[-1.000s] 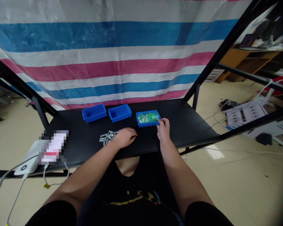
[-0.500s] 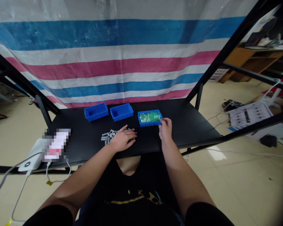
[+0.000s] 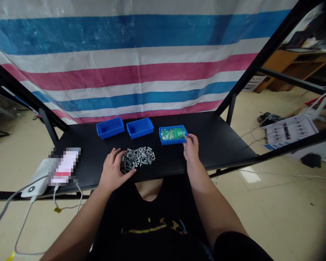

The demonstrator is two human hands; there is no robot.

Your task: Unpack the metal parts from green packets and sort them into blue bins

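A pile of small silvery metal cylinders (image 3: 139,156) lies on the black table (image 3: 212,145). Against the pile's left side rests my left hand (image 3: 113,170), thumb and fingers apart, curving round its edge. My right hand (image 3: 191,146) pinches the right end of a blue bin (image 3: 174,141). Inside that bin lie clear plastic packets with green on them (image 3: 173,133); their contents are too small to make out. To its left stand a middle blue bin (image 3: 141,135) and a left blue bin (image 3: 111,134), with nothing visible in either.
At the table's left end lie a blurred-out phone (image 3: 66,166) and a white power bank (image 3: 38,179) with cables hanging over the edge. A striped sheet (image 3: 141,76) hangs behind the table. Black frame posts (image 3: 230,108) slope up at the sides.
My left hand has moved from on top of the metal cylinders to their left side, uncovering the pile. My right hand stays at the right bin's end. The view has shifted slightly.
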